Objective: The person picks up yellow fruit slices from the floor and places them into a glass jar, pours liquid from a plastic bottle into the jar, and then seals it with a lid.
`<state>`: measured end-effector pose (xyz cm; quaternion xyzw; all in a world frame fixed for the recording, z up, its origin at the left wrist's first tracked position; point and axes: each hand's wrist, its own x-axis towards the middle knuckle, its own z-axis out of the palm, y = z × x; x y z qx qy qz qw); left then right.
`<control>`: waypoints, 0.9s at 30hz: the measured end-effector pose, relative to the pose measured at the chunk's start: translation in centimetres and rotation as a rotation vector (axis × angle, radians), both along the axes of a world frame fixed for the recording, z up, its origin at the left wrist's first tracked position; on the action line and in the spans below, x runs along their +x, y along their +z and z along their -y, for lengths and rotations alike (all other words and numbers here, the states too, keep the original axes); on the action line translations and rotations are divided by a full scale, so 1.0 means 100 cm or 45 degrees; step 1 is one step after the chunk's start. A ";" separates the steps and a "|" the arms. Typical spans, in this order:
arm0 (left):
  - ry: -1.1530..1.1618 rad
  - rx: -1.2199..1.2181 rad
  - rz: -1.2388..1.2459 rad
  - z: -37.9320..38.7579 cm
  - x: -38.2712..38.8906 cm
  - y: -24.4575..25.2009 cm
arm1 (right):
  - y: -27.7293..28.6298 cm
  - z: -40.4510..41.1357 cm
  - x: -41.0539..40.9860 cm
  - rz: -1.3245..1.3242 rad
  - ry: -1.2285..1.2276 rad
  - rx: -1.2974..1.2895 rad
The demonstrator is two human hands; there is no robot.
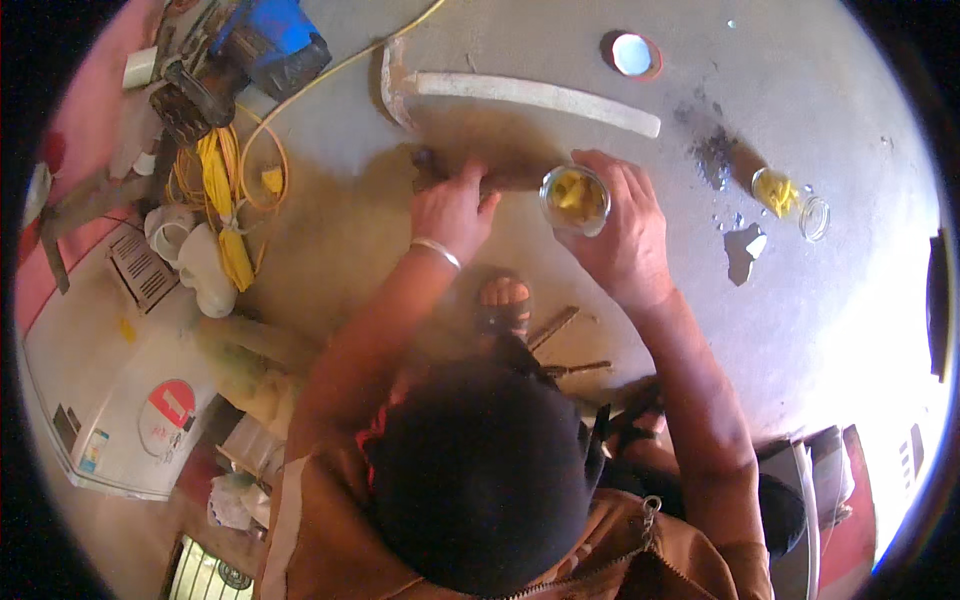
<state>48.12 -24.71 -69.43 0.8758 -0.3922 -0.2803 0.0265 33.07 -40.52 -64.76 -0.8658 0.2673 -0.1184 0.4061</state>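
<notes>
My right hand (626, 232) is wrapped around the side of a clear glass jar (576, 201). Its mouth faces up at me, and yellow pieces lie inside. To the left, my left hand (450, 214), with a pale bangle at the wrist, is held over the grey floor (337, 247). Blur and a dark patch around its fingertips hide whether it grips anything. Farther right is a second glass jar (776, 191) with yellow pieces in it, beside wet splashes (716, 161) on the floor. A round lid (634, 56) with a red rim lies at the top, pale inner side up.
A pale-handled, T-shaped tool (532, 97) lies beyond my hands. Yellow cord (225, 187), white pipe fittings (202, 262) and a blue object (277, 30) crowd the left side. Below my hands are a sandalled foot (506, 300) and thin sticks (555, 328). A flat shard (742, 255) lies right.
</notes>
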 end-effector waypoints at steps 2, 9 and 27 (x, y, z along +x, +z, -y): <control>0.014 -0.020 -0.007 0.002 -0.001 0.000 | 0.000 0.004 -0.003 0.070 -0.018 -0.016; 0.022 0.053 -0.033 0.002 0.003 0.000 | -0.002 0.006 -0.018 0.205 -0.173 0.281; -0.294 -0.295 -0.417 0.067 -0.032 0.040 | 0.002 0.004 -0.036 -0.163 -0.294 0.468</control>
